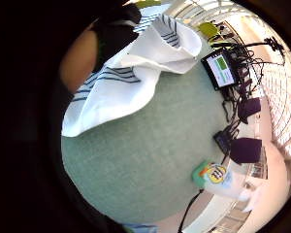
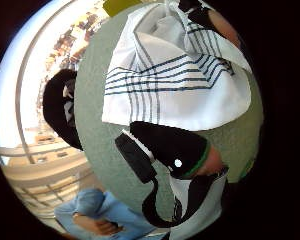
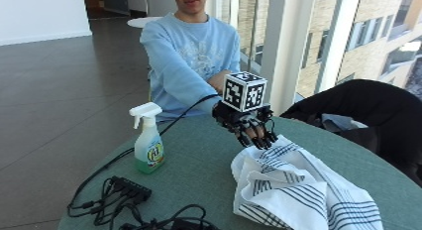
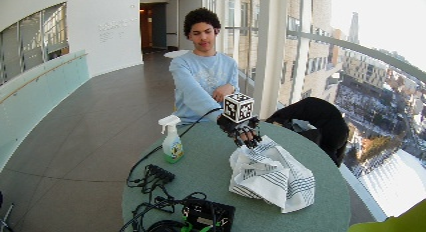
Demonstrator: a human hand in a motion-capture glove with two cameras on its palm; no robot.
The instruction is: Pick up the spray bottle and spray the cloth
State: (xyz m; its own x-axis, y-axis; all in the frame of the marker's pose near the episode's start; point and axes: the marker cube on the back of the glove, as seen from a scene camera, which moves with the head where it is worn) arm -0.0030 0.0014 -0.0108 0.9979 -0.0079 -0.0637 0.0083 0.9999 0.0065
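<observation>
On the round green table (image 3: 198, 155) lies a crumpled white cloth (image 3: 296, 190) with dark blue stripes, drawn up to a peak at its far edge. My gloved right hand (image 3: 247, 123) hangs over that peak with fingers pointing down, and the fingertips pinch the cloth's top fold. Both palm views show the cloth (image 1: 131, 73) (image 2: 175, 75) close under the palm. The spray bottle (image 3: 148, 145), with green liquid and a white trigger head, stands upright near the table's edge, well away from the hand. It also shows in the little finger side palm view as the spray bottle (image 1: 216, 174).
A black power strip with tangled cables (image 3: 125, 190) lies at the near side of the table. Beside it sits a black box with a lit screen (image 4: 210, 214). A dark jacket (image 3: 369, 106) is draped over a chair beyond the cloth.
</observation>
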